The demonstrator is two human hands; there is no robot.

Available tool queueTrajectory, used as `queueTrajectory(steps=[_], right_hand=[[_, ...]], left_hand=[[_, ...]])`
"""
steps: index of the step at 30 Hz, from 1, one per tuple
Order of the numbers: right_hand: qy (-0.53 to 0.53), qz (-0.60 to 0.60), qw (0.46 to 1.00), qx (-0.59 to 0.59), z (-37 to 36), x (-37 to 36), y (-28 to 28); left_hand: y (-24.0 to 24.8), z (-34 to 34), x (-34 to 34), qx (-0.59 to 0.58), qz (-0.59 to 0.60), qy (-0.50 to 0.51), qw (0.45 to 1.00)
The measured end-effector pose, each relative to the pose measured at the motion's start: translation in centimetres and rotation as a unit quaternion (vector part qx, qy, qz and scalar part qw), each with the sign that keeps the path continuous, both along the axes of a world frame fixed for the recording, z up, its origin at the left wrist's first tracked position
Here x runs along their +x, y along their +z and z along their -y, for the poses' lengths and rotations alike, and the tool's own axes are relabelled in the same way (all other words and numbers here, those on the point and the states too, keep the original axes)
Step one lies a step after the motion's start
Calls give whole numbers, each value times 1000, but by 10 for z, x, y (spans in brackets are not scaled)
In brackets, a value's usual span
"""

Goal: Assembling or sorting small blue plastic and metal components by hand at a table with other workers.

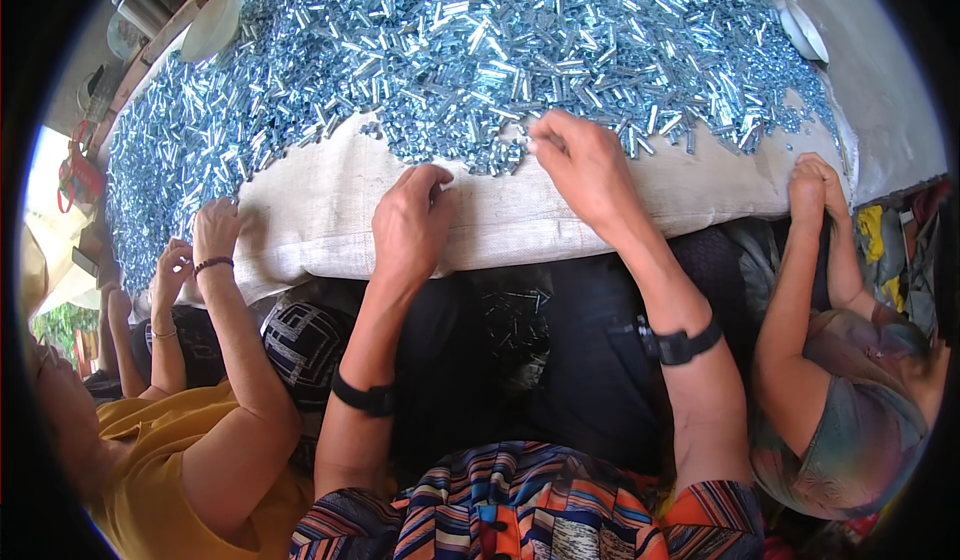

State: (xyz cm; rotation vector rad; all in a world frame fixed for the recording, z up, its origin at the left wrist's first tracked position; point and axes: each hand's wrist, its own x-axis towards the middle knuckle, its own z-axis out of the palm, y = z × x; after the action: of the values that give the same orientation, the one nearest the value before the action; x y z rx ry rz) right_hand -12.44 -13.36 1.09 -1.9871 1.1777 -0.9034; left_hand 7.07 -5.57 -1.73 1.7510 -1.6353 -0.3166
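Note:
A wide heap of small shiny blue-silver metal-like pieces point(480, 50), many of them short and rod-shaped, covers the pale cloth point(330, 200) in front of me. My left hand point(410, 220) is over the near edge of the cloth, just short of the heap, its fingers curled closed. What lies inside them, if anything, is hidden. At the heap's near border, my right hand point(582, 165) has thumb and fingertips pinched together beside the loose pieces. Anything in that pinch is too small to make out.
On my left, a co-worker in a yellow top point(165, 440) has both hands at the heap's edge. Another co-worker's hands point(815, 185) meet at the cloth on my right. A pale dish point(212, 28) stands far left, a white dish point(803, 30) far right.

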Motion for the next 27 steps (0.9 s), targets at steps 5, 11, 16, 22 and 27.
queueTrajectory(steps=[5,11,16,22,27], right_hand=[[-19,-179,963,-199,45,30,-19],[-13,-210,941,-266,56,44,-30],[-30,-138,955,-260,39,33,-23],[24,164,972,166,-24,-6,-7],[68,267,929,248,-66,-23,-5]], left_hand=[[-5,23,-9,8,79,11,997],[-7,30,-12,12,91,4,996],[-6,23,0,28,58,-15,998],[16,-12,-9,133,-523,-50,841],[27,-34,-30,137,-561,-84,812]])
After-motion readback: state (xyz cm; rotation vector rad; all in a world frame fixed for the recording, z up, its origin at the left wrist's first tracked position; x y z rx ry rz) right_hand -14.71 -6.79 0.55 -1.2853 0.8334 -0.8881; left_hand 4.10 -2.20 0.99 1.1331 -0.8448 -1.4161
